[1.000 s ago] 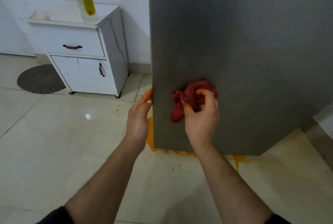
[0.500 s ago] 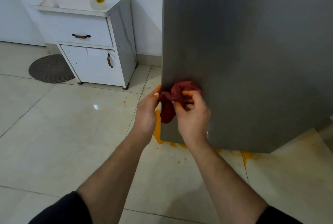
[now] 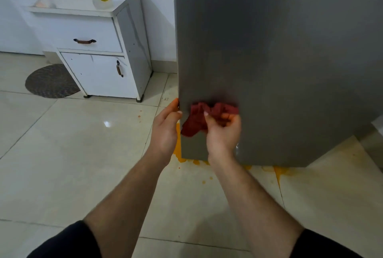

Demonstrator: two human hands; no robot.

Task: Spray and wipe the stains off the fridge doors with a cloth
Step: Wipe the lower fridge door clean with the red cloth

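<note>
Right hand (image 3: 222, 133) has the red cloth (image 3: 196, 121) bunched in curled fingers (image 3: 228, 116), pressed low on the fridge door (image 3: 279, 60) just beside its left edge. Half a second back the cloth sat right over that edge; now it's slid a bit rightward, so it looks like back-and-forth scrubbing. Left hand (image 3: 165, 129) still steadies the edge, fingers straight. This patch looks clean (the orange spill (image 3: 179, 155) on the floor is another story).
</note>
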